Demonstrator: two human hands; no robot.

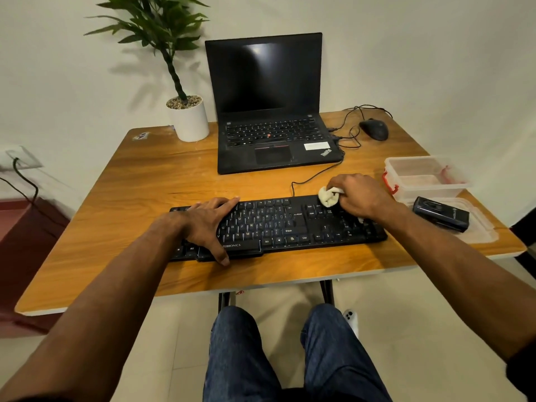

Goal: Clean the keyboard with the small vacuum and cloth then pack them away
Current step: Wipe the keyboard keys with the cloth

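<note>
Fingers of the right hand [358,195] bunch the cloth [328,196] on the keyboard [278,227] at its right end; left hand [207,223] lies flat, steadying it. Wipe row by row, I'd say. Vacuum [441,217] waits on the lid.

soft indoor light, wide-angle bowing, blurred edges, glare on laptop screen [264,74].

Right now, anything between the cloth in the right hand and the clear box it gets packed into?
Nothing visible. The right hand holds the cloth over the keyboard at its right end; the clear box sits open-topped further right, bare table between. The small vacuum lies nearer the front edge, off that path.
</note>
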